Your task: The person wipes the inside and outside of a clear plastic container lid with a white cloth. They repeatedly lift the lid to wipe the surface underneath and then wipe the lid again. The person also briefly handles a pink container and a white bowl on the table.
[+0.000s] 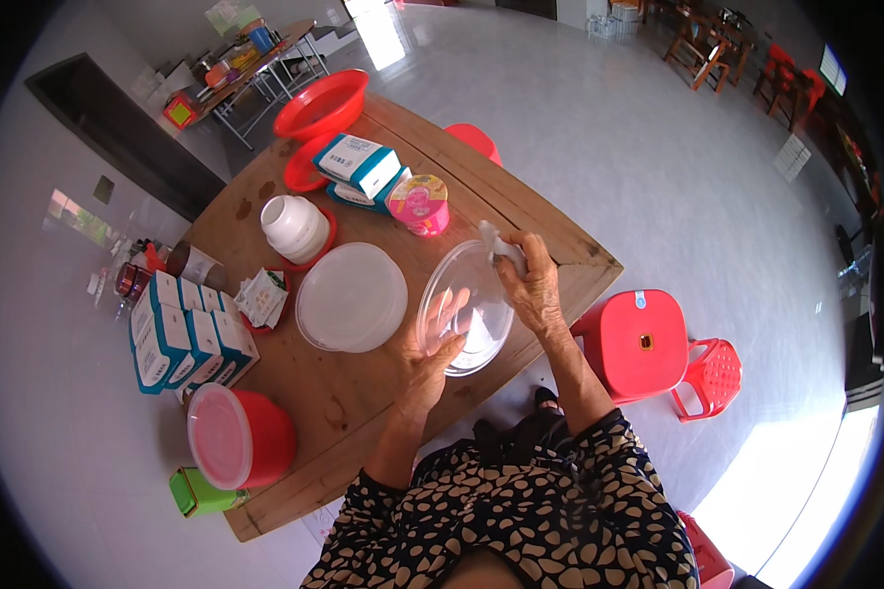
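Note:
My left hand (430,361) grips the lower left edge of a clear round plastic lid (481,339), its fingers showing through the plastic. The lid is held tilted above the table's near right edge. Closed around a crumpled white tissue (489,236), my right hand (532,283) is at the lid's upper right rim. Left of the lid, a round translucent white container (352,297) stands on the table. Beyond the lid is a pink tub with a yellow top (419,204).
On the wooden table (339,393) are teal-and-white tissue packs (359,162), white stacked bowls (295,231), red basins (322,103), more packs (192,334) and a red lidded bucket (255,437). Red stools (638,344) stand right of the table.

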`<state>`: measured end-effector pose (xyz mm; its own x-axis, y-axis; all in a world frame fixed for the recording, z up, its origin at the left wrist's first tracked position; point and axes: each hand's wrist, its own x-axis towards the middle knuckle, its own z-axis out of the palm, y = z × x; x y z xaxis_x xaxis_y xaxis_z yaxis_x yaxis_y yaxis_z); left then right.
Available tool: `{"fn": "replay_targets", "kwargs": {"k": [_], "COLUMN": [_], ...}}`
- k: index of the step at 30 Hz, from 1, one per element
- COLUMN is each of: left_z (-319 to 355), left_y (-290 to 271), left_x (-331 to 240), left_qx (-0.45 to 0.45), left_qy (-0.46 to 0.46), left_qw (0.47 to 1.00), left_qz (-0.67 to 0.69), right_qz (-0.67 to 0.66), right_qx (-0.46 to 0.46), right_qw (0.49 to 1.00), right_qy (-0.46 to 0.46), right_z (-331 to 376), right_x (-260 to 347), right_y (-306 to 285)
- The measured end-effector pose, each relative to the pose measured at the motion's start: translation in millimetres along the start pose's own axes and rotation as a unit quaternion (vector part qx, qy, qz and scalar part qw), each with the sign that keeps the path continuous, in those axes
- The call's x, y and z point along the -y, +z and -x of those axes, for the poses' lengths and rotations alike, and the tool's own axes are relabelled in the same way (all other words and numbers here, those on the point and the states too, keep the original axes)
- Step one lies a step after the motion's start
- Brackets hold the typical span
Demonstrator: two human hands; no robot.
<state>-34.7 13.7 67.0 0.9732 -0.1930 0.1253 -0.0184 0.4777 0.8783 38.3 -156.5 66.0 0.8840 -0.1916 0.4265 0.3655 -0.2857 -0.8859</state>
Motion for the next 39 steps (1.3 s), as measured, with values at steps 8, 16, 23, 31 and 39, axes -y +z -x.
{"fn": "replay_targets", "kwargs": {"k": [8,16,23,31,39], "left_z": [-4.7,6.9,5.8,6.0,5.6], "left_y": [-3.4,-13.0,-13.2,-15.4,-18.9], "left_x": [2.4,7.4,10.2,10.3,10.1], "left_qx": [-0.008,-0.055,-0.046,-0.044,0.003], "left_qy": [0.052,0.006,0.025,0.03,0.018], "left_qw": [0.993,0.988,0.993,0.989,1.0], "left_qz": [-0.103,-0.145,-0.108,-0.139,-0.012], "right_qz": [-0.083,-0.012,-0.099,-0.03,-0.015], "right_qx": [0.047,0.135,0.09,0.078,0.055], "right_qw": [0.995,0.979,0.991,0.983,0.994], "right_qy": [0.03,-0.152,-0.011,-0.165,-0.096], "right_z": [4.2,-6.5,0.3,7.8,11.6], "right_x": [16.6,41.4,-2.0,45.0,10.8], "right_y": [-3.5,-19.9,-20.3,-3.9,5.8]}}
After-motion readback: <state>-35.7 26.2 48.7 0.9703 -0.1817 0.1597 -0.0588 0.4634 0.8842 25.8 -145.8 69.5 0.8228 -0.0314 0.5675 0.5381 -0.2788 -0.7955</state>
